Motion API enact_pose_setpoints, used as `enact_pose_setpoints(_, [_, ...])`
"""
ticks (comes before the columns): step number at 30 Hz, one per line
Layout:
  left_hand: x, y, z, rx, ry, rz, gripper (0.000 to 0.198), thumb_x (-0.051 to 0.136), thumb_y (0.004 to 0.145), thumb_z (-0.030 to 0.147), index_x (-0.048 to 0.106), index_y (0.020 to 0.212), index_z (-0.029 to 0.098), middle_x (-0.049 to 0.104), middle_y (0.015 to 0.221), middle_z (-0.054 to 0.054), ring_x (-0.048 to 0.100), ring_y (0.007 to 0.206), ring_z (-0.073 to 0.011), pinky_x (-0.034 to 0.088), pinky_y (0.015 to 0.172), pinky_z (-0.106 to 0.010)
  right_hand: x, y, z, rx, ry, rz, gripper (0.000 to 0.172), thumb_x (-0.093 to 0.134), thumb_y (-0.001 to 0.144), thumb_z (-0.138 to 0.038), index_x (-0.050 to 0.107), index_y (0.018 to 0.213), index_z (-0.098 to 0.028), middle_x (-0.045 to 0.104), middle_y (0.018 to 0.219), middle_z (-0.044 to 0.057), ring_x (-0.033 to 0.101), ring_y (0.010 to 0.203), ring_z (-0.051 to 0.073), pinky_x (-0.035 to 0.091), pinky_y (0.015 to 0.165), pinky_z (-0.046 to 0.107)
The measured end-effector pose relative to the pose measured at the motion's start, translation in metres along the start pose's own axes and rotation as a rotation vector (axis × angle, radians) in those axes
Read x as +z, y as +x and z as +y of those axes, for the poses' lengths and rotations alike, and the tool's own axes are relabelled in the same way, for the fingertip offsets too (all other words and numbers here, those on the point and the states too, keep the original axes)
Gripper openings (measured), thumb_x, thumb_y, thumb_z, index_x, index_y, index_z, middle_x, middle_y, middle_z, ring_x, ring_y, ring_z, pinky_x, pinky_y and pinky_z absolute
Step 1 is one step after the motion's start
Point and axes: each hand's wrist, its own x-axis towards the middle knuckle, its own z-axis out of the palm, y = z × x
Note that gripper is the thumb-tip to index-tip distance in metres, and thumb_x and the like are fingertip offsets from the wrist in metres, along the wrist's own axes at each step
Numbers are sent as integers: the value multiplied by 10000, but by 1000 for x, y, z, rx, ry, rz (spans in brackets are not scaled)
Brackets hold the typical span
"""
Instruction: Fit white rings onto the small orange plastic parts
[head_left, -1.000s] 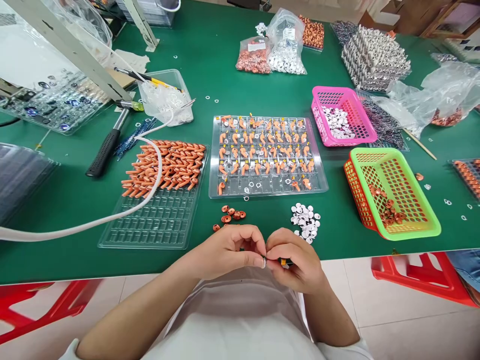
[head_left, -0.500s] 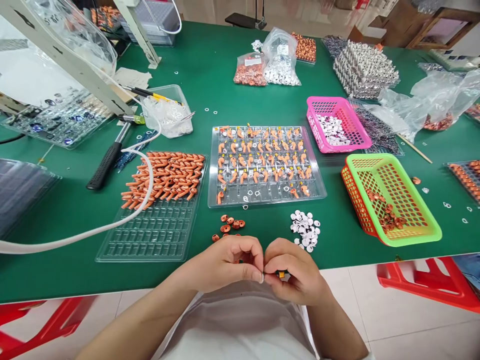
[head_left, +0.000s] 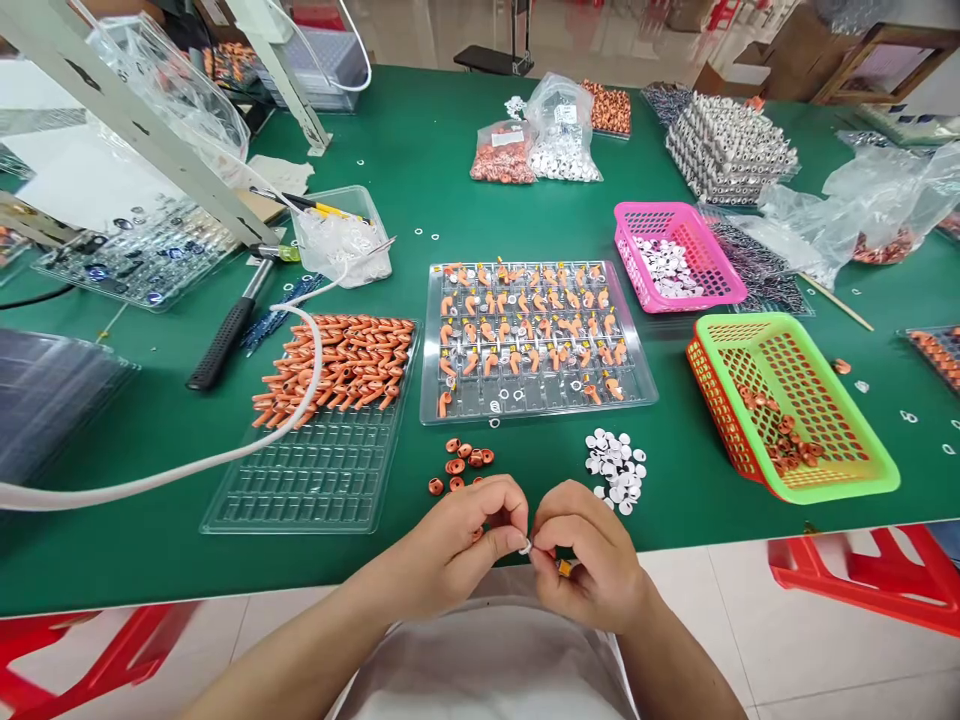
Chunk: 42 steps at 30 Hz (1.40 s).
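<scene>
My left hand (head_left: 469,545) is pinched at the table's front edge, thumb and forefinger on a small white piece (head_left: 525,547), perhaps a ring or sticker. Against it, the fingertips of my right hand (head_left: 592,555) curl around a small part with a yellow tab (head_left: 564,568); the rest of that part is hidden. Just beyond my left hand lie loose copper-coloured round caps (head_left: 455,466). White round discs (head_left: 616,468) are heaped beyond my right hand. Farther back, a clear tray (head_left: 536,395) holds rows of curved orange pieces with yellow tabs.
At left, another clear tray (head_left: 300,490) carries stacked orange parts, near a hammer (head_left: 225,335) and a white cable (head_left: 150,490). To the right stand a green basket (head_left: 847,490) with copper caps and a pink basket (head_left: 630,255) with white discs. Filled bags (head_left: 502,155) lie behind.
My hands stay together in front of me and sit slightly lower in the picture. The white piece between the fingertips shows more plainly. The whole view has shifted a little.
</scene>
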Motion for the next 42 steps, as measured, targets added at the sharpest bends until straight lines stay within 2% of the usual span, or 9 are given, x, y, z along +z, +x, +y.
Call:
enact_pose_setpoints(6, [-2, 2, 5, 12, -10, 30, 120, 484, 943, 174, 539, 837, 190, 545, 817, -7, 465, 722, -135, 368, 640, -248, 1, 1, -1, 8, -10, 31, 240, 563, 785, -17, 532, 889, -231, 604, 763, 31, 552, 673, 166, 457, 574, 312])
enact_pose_setpoints(14, [-6, 7, 6, -120, -375, -76, 144, 622, 893, 271, 610, 800, 162, 551, 773, -7, 469, 674, -118, 393, 631, -247, -3, -1, 1, -37, 107, 17, 276, 587, 829, -42, 573, 1031, -229, 667, 839, 42, 622, 737, 176, 491, 627, 334])
enact_pose_setpoints(19, [-4, 9, 2, -183, -492, -97, 164, 685, 848, 291, 643, 770, 153, 571, 750, -4, 502, 685, -116, 412, 649, -241, -4, -1, 2, -75, 136, 23, 259, 588, 857, -62, 585, 1069, -211, 673, 830, 50, 606, 717, 171, 475, 617, 329])
enact_pose_setpoints(33, [-6, 9, 0, -199, -399, -117, 175, 684, 840, 282, 652, 755, 133, 575, 743, -8, 510, 680, -114, 417, 650, -238, -2, 1, -1, -66, 146, 30, 210, 593, 837, -37, 601, 980, -191, 658, 786, 47, 578, 690, 159, 473, 603, 313])
enact_pose_setpoints(42, [-6, 8, -2, -115, -324, -172, 211, 602, 899, 321, 589, 777, 149, 541, 749, 0, 481, 686, -122, 399, 647, -244, -1, -1, 0, -60, 144, 19, 208, 594, 824, -33, 594, 955, -195, 648, 780, 43, 575, 680, 157, 471, 601, 310])
